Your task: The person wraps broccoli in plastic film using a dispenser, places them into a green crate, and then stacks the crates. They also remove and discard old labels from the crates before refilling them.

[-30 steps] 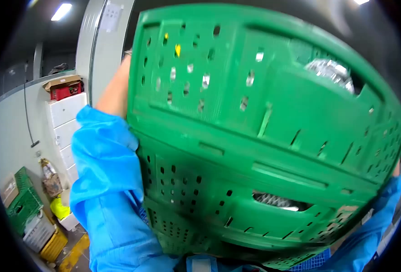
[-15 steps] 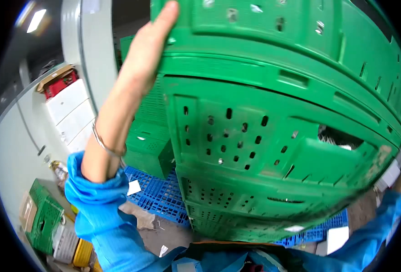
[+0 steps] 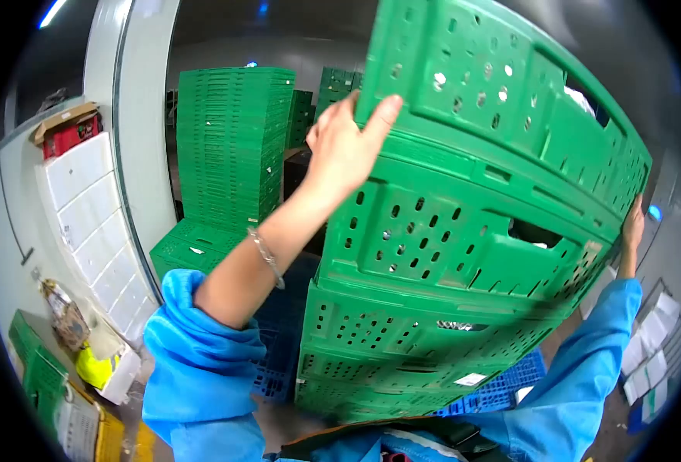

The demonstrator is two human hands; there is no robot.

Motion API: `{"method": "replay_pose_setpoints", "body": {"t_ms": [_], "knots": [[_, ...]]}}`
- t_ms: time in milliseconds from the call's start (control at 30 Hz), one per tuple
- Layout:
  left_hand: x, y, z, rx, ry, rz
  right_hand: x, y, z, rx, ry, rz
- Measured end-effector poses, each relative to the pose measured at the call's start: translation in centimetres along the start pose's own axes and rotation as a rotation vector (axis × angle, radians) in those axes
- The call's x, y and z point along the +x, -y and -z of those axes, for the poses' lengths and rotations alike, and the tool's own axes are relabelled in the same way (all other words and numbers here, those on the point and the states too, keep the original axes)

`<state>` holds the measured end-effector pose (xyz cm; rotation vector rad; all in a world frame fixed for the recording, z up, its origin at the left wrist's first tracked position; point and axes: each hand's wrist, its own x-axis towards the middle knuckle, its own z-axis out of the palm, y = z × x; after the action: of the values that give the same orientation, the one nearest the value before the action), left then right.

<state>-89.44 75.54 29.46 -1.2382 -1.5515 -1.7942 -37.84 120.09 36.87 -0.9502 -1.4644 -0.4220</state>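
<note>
A tall stack of green plastic crates stands right in front of me. Its top crate [image 3: 502, 85] has slotted walls and a long hand opening, with something pale showing inside. My left hand [image 3: 346, 146] grips the lower left corner of that crate, thumb on the front wall and the other fingers round the side. At the opposite end, my right hand [image 3: 633, 223] is pressed against the right side, its fingers partly hidden behind the crate. Directly below sits another green crate [image 3: 433, 223] with a hand opening, and several more are under it.
Blue pallets [image 3: 521, 373] lie under the stack. Behind to the left rises a tall pile of folded green crates [image 3: 229, 146]. White boxes [image 3: 98, 223] line the left wall, near a yellow bag [image 3: 96, 368]. A rack with white sheets [image 3: 652, 339] stands at right.
The view has tilted up and shows more of the room behind. Both hands now appear lower against the top crate, and the right hand has come into clearer sight.
</note>
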Motion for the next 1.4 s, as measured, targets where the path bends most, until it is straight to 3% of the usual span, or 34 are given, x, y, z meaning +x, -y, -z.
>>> {"method": "replay_pose_setpoints", "body": {"t_ms": [67,133,167,200,233,267,300,333,400,433,500,533,567,600,633,667,700,733,767,800,833,900,967,1033,1100,1167,1233,1267,1300,1333,1400], "knots": [[-1.0,0.2,-0.6,-0.032,-0.082,-0.051,-1.1,0.1,0.2,0.026,0.001,-0.079],[-2.2,0.8,-0.7,-0.074,-0.185,-0.017,-3.7,0.7,2.1,0.137,0.205,-0.150],[-2.6,1.3,-0.6,-0.089,-0.242,-0.002,-5.9,0.2,2.1,0.201,0.181,-0.048],[-3.6,2.8,-0.3,-0.108,-0.246,0.043,-7.3,-3.5,2.4,0.230,0.403,-0.214],[-5.0,4.3,-0.3,-0.173,-0.259,0.170,-11.1,-7.0,1.4,0.474,0.418,-0.161],[-6.5,6.7,0.0,-0.291,-0.316,0.192,-17.5,-7.7,0.8,0.566,0.146,-0.056],[-9.0,9.4,0.7,-0.394,-0.384,0.231,-23.8,-6.9,0.7,0.526,0.034,-0.083],[-12.5,11.5,1.9,-0.406,-0.469,0.256,-31.1,-5.1,-0.1,0.469,0.081,-0.155],[-21.7,15.6,4.9,-0.266,-0.612,0.334,-47.3,-0.8,-1.4,0.430,0.461,-0.324],[-27.3,18.4,6.2,-0.141,-0.654,0.368,-56.1,2.1,-1.1,0.436,0.809,-0.390],[-41.5,23.5,10.4,0.079,-0.522,0.735,-72.0,8.6,2.1,0.455,1.648,-0.331],[-47.8,22.3,12.2,0.146,-0.500,1.109,-77.0,11.8,3.7,0.537,2.000,-0.154],[-52.5,19.5,13.3,0.349,-0.404,1.334,-79.5,15.5,4.4,0.700,2.214,0.108],[-56.9,16.3,14.5,0.320,-0.271,1.414,-81.3,19.1,3.9,0.896,2.268,0.394],[-55.4,11.0,14.6,0.155,-0.258,1.599,-81.7,23.2,2.8,1.082,2.261,0.591],[-61.4,11.0,16.1,0.030,-0.103,1.712,-81.4,28.1,1.5,1.216,2.215,0.835],[-64.7,9.6,15.9,-0.327,-0.527,1.800,-79.6,33.6,1.6,1.175,2.432,0.550],[-66.0,8.1,15.7,-0.308,-0.591,1.756,-78.8,38.7,1.0,1.242,2.611,0.272],[-65.7,7.6,16.3,-0.285,-0.645,1.706,-82.1,41.8,-0.2,1.291,2.649,0.019],[-63.3,7.4,17.8,-0.304,-0.631,1.682,-84.1,45.5,-1.0,1.253,2.632,-0.083],[-61.9,7.1,20.0,-0.320,-0.612,1.671,-87.5,48.5,-1.6,1.314,2.488,-0.134],[-63.1,8.8,25.8,0.054,-0.519,1.552,-94.9,53.1,-3.9,1.005,2.356,0.121],[-63.6,10.5,31.6,0.406,-0.422,1.452,-101.8,55.1,-6.7,0.590,2.183,0.560],[-61.0,11.9,36.3,0.398,-0.412,1.441,-99.6,61.0,-7.8,0.306,2.302,0.351],[-57.9,13.9,39.3,0.292,-0.506,1.462,-95.7,66.9,-9.6,0.936,2.040,0.247],[-57.7,17.4,41.2,0.247,-0.455,1.520,-100.0,71.2,-15.8,0.929,1.836,0.262],[-57.1,21.8,42.9,0.283,-0.011,1.543,-97.8,77.2,-23.3,0.697,1.924,0.261],[-53.4,23.9,42.9,0.305,0.181,1.621,-97.1,79.9,-27.3,0.697,1.882,0.280],[-50.9,26.3,42.6,0.279,0.183,1.690,-98.2,82.3,-32.2,0.665,1.753,0.366],[-51.0,29.1,42.4,0.238,0.092,1.714,-96.5,85.4,-35.7,0.776,1.647,0.229],[-51.6,34.5,42.8,0.236,-0.005,1.670,-100.6,90.7,-47.3,0.683,1.453,0.343]]}}
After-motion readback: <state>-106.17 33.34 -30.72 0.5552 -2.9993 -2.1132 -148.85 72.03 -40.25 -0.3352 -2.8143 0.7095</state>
